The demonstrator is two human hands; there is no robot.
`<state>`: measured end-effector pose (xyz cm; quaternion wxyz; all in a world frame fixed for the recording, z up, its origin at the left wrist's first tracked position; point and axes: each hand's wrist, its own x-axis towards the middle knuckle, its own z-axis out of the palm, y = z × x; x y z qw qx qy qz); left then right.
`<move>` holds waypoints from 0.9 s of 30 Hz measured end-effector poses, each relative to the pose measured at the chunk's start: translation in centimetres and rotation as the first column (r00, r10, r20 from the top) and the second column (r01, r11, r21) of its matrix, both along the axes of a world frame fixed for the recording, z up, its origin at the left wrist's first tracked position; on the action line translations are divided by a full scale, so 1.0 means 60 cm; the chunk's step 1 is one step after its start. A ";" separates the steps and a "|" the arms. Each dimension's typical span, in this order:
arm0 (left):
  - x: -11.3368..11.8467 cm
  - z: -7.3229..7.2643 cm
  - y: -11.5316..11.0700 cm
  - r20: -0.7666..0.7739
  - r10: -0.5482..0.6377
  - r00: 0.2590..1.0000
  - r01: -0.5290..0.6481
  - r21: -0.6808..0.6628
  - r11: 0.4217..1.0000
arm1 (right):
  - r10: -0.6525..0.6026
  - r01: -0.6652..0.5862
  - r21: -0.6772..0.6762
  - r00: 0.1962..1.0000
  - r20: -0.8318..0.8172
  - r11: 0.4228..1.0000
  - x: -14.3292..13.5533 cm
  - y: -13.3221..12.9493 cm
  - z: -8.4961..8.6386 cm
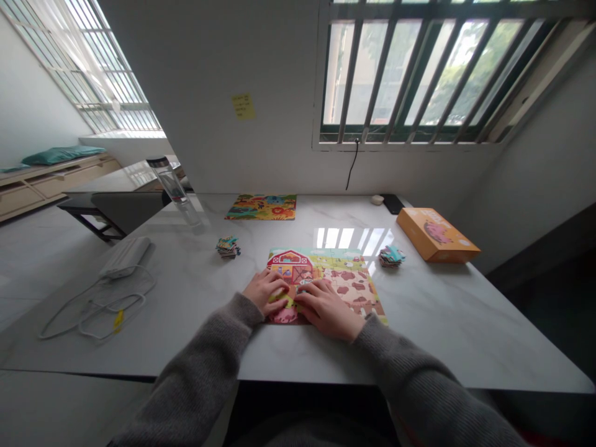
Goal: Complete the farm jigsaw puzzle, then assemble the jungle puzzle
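A farm jigsaw puzzle (351,279) with a red barn, a spotted cow and a pink pig lies flat on the white marbled table. My left hand (266,293) rests on its lower left part, fingers apart, holding nothing that I can see. On the lower middle of the puzzle lies my right hand (328,308), its fingers spread loosely over the pieces near the left hand's fingertips. One stack of puzzle pieces (228,248) stands to the left of the puzzle, another stack of pieces (392,256) to its right. Parts of the puzzle are hidden under both hands.
Behind the puzzle lies a colourful animal picture board (263,207). An orange box (435,236) and a black phone (393,204) are at the right. On the left are a clear bottle (170,180), a white power strip (125,257) and its looped cable (86,320).
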<state>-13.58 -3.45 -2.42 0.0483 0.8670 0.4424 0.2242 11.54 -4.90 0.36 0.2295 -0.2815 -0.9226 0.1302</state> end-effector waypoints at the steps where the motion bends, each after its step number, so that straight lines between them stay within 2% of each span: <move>1: 0.000 -0.001 0.000 0.004 -0.002 1.000 0.002 0.001 1.000 | 0.014 -0.014 -0.002 1.000 -0.006 1.000 0.005 -0.005 0.002; 4: -0.004 -0.006 -0.002 0.031 -0.009 0.999 0.009 0.009 1.000 | 0.038 -0.038 -0.024 0.999 0.001 0.999 0.029 -0.022 0.005; 6: -0.013 -0.009 -0.003 0.058 0.025 0.998 -0.027 0.029 0.999 | 0.020 -0.019 -0.029 1.000 0.015 0.999 0.053 -0.030 0.003; 9: -0.040 -0.014 -0.004 0.075 0.171 0.982 -0.175 0.046 0.984 | -0.102 0.102 0.005 0.995 -0.007 0.995 0.104 -0.033 -0.006; 13: -0.074 -0.017 -0.007 0.041 0.322 0.946 -0.323 0.020 0.946 | -0.301 0.302 0.034 0.952 -0.052 0.953 0.183 -0.029 -0.016; 15: -0.078 -0.017 -0.012 0.051 0.318 0.947 -0.319 0.014 0.948 | -0.363 0.363 0.036 0.932 -0.019 0.931 0.214 -0.028 -0.020; 18: -0.075 -0.019 -0.024 0.062 0.233 0.970 -0.234 0.005 0.972 | -0.372 0.372 0.016 0.927 0.047 0.928 0.238 -0.030 -0.023; 21: -0.072 -0.021 -0.039 0.060 0.174 0.983 -0.173 -0.011 0.985 | -0.364 0.365 -0.005 0.929 0.068 0.931 0.242 -0.032 -0.025; 27: -0.077 -0.028 -0.068 0.009 0.136 0.991 -0.136 -0.050 0.990 | -0.350 0.353 -0.018 0.931 0.104 0.935 0.234 -0.037 -0.021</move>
